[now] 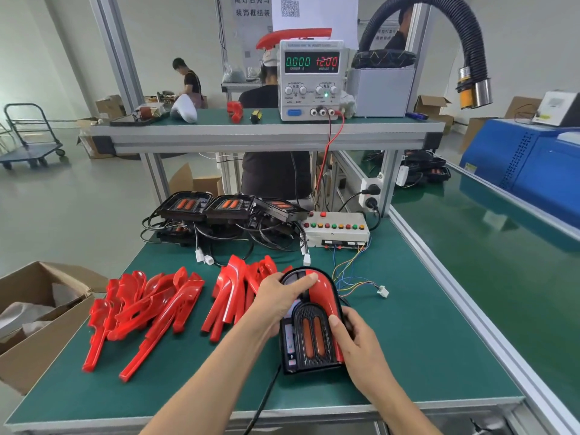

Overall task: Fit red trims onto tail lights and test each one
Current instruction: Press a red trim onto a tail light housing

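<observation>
light at bench 6 o'clock | trim on its arch | left hand grip flat, pressing | right hand grip curled on light's edge | stiff, glossy plastic, likely light; hold edges

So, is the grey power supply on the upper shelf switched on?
On: the grey power supply shows lit digits, 0.000 in green and 12.00 in red.
</observation>
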Available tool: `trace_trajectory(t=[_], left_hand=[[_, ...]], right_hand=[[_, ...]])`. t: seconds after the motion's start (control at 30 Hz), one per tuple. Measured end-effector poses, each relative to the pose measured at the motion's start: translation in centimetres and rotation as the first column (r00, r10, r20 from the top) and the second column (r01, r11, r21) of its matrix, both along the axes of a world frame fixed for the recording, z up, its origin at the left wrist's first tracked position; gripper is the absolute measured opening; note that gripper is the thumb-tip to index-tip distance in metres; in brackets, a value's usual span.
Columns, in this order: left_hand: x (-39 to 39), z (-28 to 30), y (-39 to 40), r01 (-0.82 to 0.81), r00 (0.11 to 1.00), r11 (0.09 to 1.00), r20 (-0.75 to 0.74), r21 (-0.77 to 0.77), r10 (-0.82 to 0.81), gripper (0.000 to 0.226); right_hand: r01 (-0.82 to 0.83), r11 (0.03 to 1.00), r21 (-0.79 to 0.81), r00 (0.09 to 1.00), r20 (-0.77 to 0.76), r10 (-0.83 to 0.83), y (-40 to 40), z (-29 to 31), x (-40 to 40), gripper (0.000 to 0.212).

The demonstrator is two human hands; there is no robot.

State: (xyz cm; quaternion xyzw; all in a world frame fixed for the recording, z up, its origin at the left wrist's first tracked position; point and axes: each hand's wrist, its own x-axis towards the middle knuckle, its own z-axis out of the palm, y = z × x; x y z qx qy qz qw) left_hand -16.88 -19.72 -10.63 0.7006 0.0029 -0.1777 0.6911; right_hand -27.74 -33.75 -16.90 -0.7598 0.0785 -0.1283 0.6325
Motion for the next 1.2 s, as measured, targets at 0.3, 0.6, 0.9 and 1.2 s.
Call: trace_trajectory(t=[0.3, 0.6, 0.9, 1.2], left_hand=[[0.5, -1.4, 0.1, -0.049, 0.999, 0.998, 0.023, -0.026, 0.049, 0.041], [0.4, -1.1, -0.1, -0.034, 0.999, 0.996, -0.009, -0.082, 0.033, 0.053], [0.2, -1.1, -0.3, -0.087, 0.996, 0.992, -0.023, -0.092, 0.086, 0.072], [0.4, -1.0, -0.2, -0.078, 0.997, 0.989, -0.014, -0.125, 0.077, 0.102]], right_hand=[[0.024, 0.997, -0.075, 1.0, 0.008, -0.024, 0.4, -0.7, 0.3, 0.025], [0.016, 1.0, 0.025, 0.997, 0.069, -0.017, 0.4, -0.7, 0.5, 0.032], [-0.005, 0.993, 0.119, 0.999, 0.051, -0.001, 0.4, -0.3, 0.5, 0.02], [-0.045, 0.982, 0.183, 0.999, -0.013, 0.049, -0.2, 0.0, 0.7, 0.02]])
